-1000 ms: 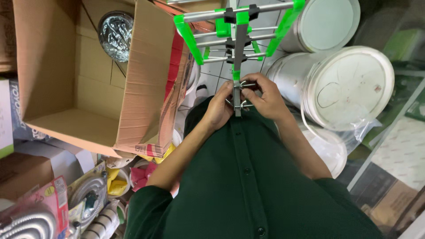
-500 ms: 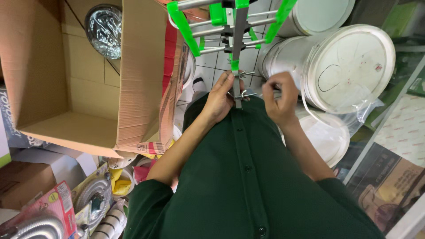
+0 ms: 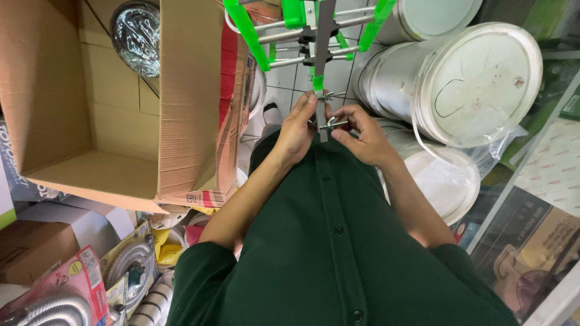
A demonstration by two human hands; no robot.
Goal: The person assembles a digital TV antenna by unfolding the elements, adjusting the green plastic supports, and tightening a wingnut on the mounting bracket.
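Both hands work at the lower end of a metal antenna frame (image 3: 324,36), a grey central bar w/ silver cross rods and bright green plastic pieces, held upright in front of the person's dark green shirt (image 3: 338,241). Left hand (image 3: 297,130) is closed round the bar's lower end, thumb up along it. Right hand (image 3: 360,136) pinches a small metal clamp w/ wing nut (image 3: 329,124) on the bar, fingertips tight on it; a second wing nut sits just above, approx. level w/ the left thumb tip. Antenna frame reaches up past the top edge of view, over a white tiled floor (image 3: 287,75). To the left, an open cardboard box (image 3: 121,121) lies on its side, w/ a shiny foil-like round thing (image 3: 136,36) behind it. To the right, large white lidded buckets (image 3: 477,84) stacked on their sides, near the right hand. Bottom left: packaged flexible metal hoses (image 3: 54,299).
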